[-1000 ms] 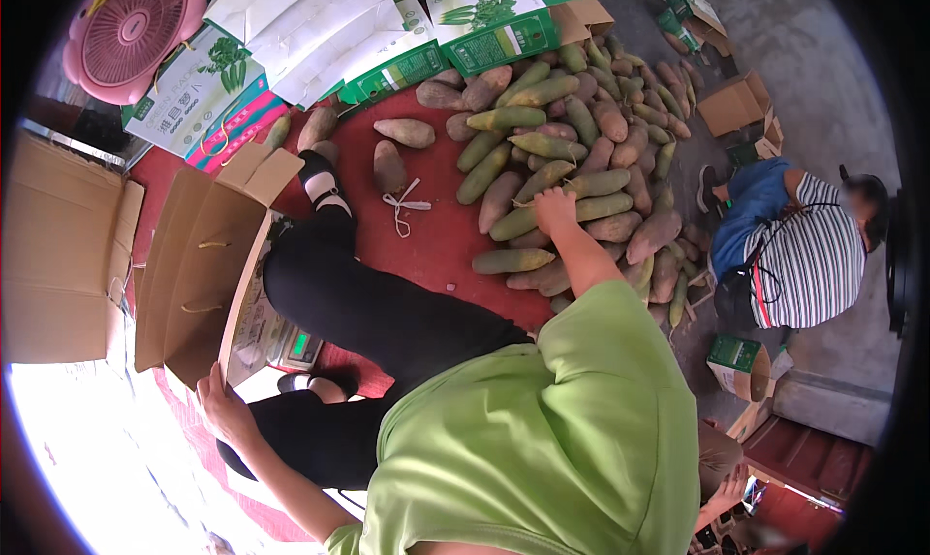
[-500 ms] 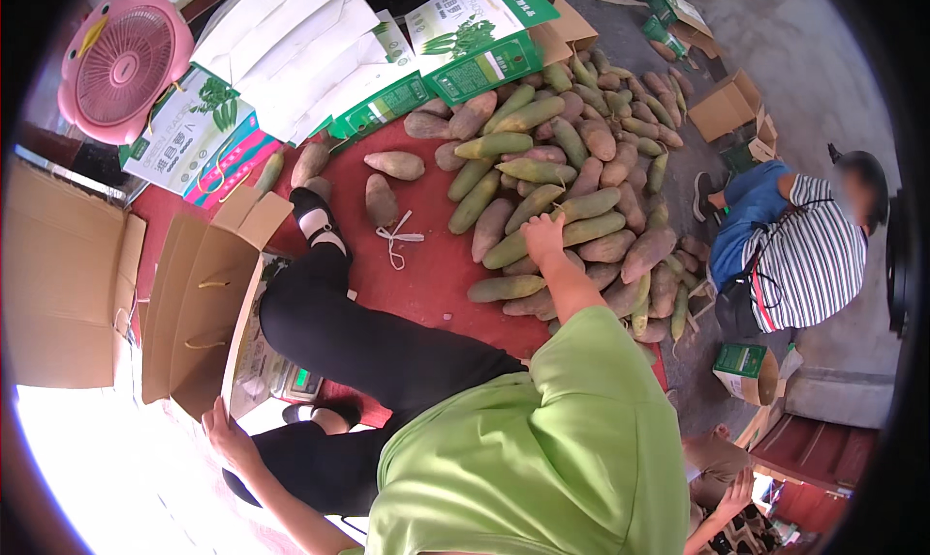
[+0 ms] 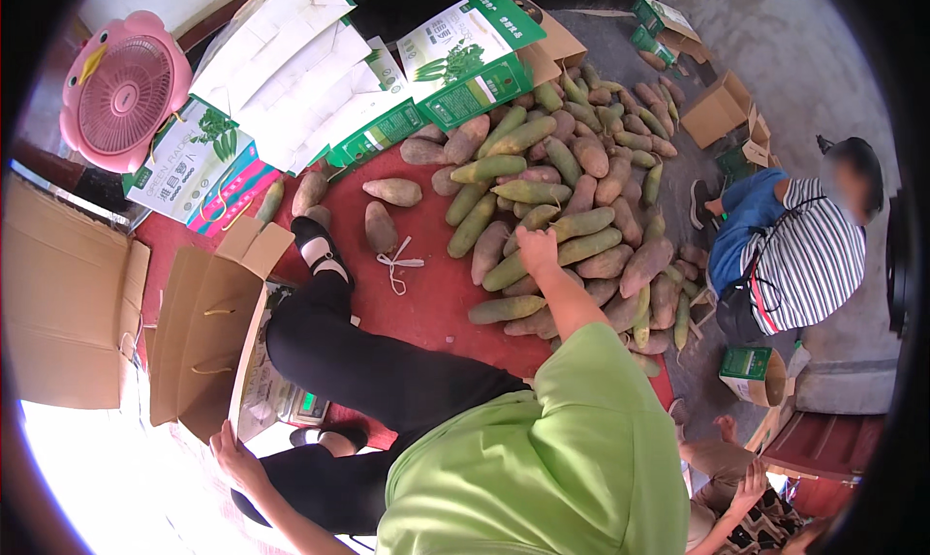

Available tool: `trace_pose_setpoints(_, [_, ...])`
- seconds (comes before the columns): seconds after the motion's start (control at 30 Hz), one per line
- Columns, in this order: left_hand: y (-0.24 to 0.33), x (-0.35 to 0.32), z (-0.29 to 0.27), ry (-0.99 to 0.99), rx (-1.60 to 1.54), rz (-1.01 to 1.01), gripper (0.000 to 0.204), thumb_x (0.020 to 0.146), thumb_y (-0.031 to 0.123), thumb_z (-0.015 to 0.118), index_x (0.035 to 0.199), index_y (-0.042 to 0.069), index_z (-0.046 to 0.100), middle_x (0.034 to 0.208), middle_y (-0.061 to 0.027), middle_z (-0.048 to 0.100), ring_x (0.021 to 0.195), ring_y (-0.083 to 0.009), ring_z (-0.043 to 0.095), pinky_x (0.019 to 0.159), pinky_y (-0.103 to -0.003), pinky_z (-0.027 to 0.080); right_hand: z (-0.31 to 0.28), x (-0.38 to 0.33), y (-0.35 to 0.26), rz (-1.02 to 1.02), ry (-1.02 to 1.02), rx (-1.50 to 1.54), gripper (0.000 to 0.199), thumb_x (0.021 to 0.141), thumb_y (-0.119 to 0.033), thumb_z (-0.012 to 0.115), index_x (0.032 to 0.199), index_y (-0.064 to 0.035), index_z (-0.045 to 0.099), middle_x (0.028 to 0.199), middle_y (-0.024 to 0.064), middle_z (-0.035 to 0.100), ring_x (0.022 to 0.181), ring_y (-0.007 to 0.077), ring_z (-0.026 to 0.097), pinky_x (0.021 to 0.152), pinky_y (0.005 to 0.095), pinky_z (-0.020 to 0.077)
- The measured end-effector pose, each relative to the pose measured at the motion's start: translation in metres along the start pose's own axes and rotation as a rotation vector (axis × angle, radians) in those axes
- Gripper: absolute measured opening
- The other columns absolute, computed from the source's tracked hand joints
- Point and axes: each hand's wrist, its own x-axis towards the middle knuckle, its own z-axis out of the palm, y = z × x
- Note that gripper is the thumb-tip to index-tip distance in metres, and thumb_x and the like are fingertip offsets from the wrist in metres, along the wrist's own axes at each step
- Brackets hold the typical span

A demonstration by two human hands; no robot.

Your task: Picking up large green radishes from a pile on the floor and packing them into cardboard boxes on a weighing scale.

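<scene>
My right hand reaches into a large heap of green radishes. Its fingers are bent down onto a green radish near the left side of the heap; the fingertips are partly hidden. Down at the left, my left hand pinches the rim of an open cardboard carton. That carton lies tilted, its brown inside and string handles showing, beside a weighing scale with a lit green display. Two loose radishes lie on the red mat next to a tied white string.
Behind the heap stand white and green cartons and a pink fan. A flattened cardboard box is at the far left. Another person in a striped shirt sits to the right; part of a further person shows at the lower right.
The view has tilted slightly, so the scene sits a little lower. My right hand stays at about the same place on the heap, and my left hand stays on the carton's rim.
</scene>
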Motion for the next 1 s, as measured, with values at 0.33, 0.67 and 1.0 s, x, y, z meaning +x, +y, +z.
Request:
trace_pose_setpoints(0.33, [0.001, -0.001, 0.002, 0.049, -0.039, 0.023, 0.03, 0.08, -0.004, 0.059, 0.108, 0.003, 0.066, 0.088, -0.0143, 0.056, 0.086, -0.0323, 0.057, 0.075, -0.042, 0.046, -0.065, 0.025, 0.036, 0.363, 0.537, 0.883, 0.012, 0.091, -0.02, 0.055, 0.091, -0.0084, 0.054, 0.075, 0.0167, 0.063, 0.076, 0.0373, 0.061, 0.068, 0.0446, 0.0466])
trace_pose_setpoints(0.67, [0.007, -0.002, -0.01, 0.028, 0.01, 0.001, 0.029, 0.08, -0.002, 0.059, 0.107, 0.004, 0.067, 0.087, -0.0129, 0.058, 0.087, -0.031, 0.057, 0.076, -0.041, 0.047, -0.203, 0.027, -0.015, 0.037, 0.695, 1.649, 0.01, 0.095, -0.008, 0.054, 0.086, -0.0049, 0.051, 0.065, -0.0006, 0.048, 0.058, 0.0068, 0.042, 0.051, 0.0231, 0.0332])
trace_pose_setpoints(1.0, [0.019, 0.006, -0.014, 0.003, 0.043, -0.031, 0.026, 0.08, 0.005, 0.057, 0.102, 0.012, 0.069, 0.087, -0.007, 0.059, 0.09, -0.0262, 0.058, 0.078, -0.039, 0.048, -0.406, -0.056, -0.25, -0.847, 0.194, 2.056, 0.008, 0.094, -0.011, 0.055, 0.087, -0.0067, 0.052, 0.071, -0.0018, 0.05, 0.064, 0.0062, 0.047, 0.058, 0.0217, 0.0384])
